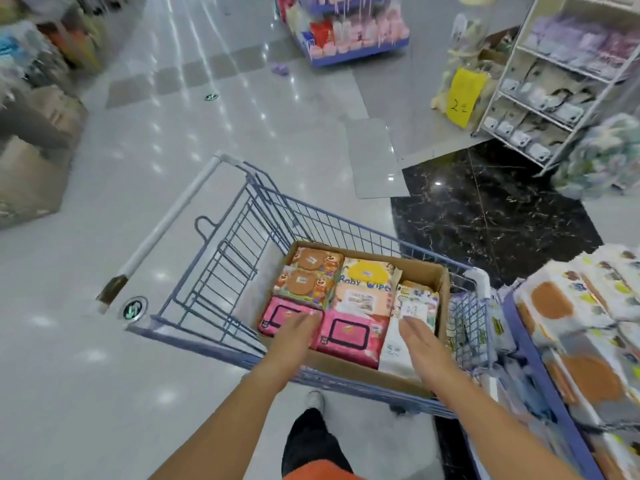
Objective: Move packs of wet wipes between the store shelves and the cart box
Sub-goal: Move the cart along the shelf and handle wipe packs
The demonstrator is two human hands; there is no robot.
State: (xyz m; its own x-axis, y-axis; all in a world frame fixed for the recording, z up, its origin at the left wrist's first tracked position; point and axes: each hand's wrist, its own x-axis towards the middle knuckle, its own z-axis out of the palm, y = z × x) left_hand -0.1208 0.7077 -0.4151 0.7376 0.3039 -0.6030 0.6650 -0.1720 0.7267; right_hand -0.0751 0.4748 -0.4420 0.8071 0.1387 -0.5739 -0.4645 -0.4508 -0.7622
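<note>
A cardboard box (428,276) sits inside a blue wire cart (221,258) and holds several wet wipe packs. Two pink packs (349,336) lie at its near side, bear-print packs (308,278) at the far left, and a yellow "Baby Wipes" pack (367,277) in the middle. An upright pack (417,304) stands at the box's right side. My left hand (292,336) reaches flat over the left pink pack, fingers straight. My right hand (420,341) stretches with straight fingers toward the upright pack. Neither hand holds anything. More wipe packs (568,306) fill the shelf at my right.
The blue-edged shelf (519,327) presses close to the cart's right side. A white wire rack (554,81) stands at the far right, and a pink display stand (346,29) at the far end. Cardboard boxes (31,168) line the left. A floor mat (374,157) lies beyond the cart.
</note>
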